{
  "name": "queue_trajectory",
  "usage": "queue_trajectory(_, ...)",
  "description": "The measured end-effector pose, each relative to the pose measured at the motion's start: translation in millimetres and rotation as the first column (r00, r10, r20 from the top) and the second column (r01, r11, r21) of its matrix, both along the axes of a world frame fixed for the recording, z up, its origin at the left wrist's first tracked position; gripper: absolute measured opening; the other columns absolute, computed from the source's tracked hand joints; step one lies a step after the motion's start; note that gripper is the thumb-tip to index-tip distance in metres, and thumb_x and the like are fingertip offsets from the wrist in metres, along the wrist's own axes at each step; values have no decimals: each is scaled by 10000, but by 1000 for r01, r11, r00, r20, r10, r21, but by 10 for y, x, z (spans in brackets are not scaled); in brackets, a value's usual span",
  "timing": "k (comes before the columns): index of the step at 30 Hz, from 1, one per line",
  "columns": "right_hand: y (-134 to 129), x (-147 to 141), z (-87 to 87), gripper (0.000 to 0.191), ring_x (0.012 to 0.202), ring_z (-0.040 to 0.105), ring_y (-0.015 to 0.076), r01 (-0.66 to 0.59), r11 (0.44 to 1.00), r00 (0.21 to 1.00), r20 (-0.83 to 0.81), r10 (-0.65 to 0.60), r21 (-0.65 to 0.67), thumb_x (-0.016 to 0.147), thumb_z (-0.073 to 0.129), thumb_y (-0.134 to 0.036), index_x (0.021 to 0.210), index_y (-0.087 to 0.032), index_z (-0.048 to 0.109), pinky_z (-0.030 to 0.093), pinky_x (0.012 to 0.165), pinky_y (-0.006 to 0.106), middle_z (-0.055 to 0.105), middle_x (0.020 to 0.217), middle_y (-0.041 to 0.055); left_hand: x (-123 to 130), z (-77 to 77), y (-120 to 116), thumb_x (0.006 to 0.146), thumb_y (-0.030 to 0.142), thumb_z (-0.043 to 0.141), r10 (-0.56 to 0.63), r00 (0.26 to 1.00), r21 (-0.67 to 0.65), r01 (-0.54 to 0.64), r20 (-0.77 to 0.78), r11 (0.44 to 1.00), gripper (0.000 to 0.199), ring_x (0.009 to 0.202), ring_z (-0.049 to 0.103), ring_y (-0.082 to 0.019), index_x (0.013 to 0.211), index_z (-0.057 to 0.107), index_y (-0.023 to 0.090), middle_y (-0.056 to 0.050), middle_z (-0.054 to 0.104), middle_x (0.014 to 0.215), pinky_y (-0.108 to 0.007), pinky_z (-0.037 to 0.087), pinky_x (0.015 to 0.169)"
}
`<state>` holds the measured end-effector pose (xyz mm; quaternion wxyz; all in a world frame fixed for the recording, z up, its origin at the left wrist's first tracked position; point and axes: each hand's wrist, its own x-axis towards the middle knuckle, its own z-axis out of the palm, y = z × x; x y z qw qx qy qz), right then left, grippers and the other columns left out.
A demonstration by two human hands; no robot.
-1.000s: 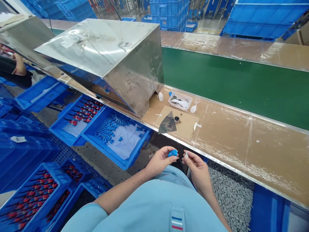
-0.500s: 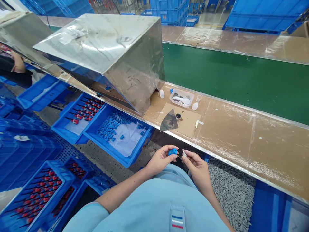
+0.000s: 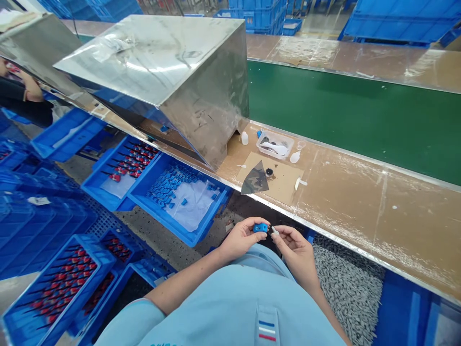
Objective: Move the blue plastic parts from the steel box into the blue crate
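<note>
My left hand (image 3: 240,239) holds a small blue plastic part (image 3: 260,227) between thumb and fingertips. My right hand (image 3: 294,249) pinches a tiny white piece (image 3: 274,231) close to the blue part's right end. The two are very near each other, and I cannot tell if they touch. Both hands are held in front of my body, just below the metal edge of the bench, and my fingers hide part of each object.
A stainless steel hood (image 3: 154,62) stands on the brown bench (image 3: 360,206) beside a green conveyor belt (image 3: 342,105). A clear box (image 3: 284,139) and a cardboard sheet (image 3: 284,185) lie ahead. A blue tray (image 3: 154,216) of blue parts sits to the left.
The whole scene has drifted slightly right in view as my head moved. The blue part now lies more level, and my hands have stayed nearly in place.
</note>
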<state>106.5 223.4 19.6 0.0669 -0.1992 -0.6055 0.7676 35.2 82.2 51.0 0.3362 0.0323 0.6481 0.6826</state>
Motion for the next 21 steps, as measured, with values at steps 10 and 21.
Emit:
queue_trajectory(10,30,28,53,150,732,613,151,6,949,981,-185,55,314,799,675,-279,940,-260,721,535,636,259,670,865,43,-23,-10,-18,681,328,780,-8,999,56,10,-50,998,316,1002,601,-190,944,692,176,-77,666,1053,-330,435,963)
queue_trajectory(21,23,21,120,179,738,636,150,63,900,960,-273,64,432,807,663,-218,967,-269,725,533,639,258,688,854,35,-16,24,-22,692,330,779,-43,999,103,45,-21,994,290,1148,576,-225,927,697,181,-102,644,1191,-361,406,1035)
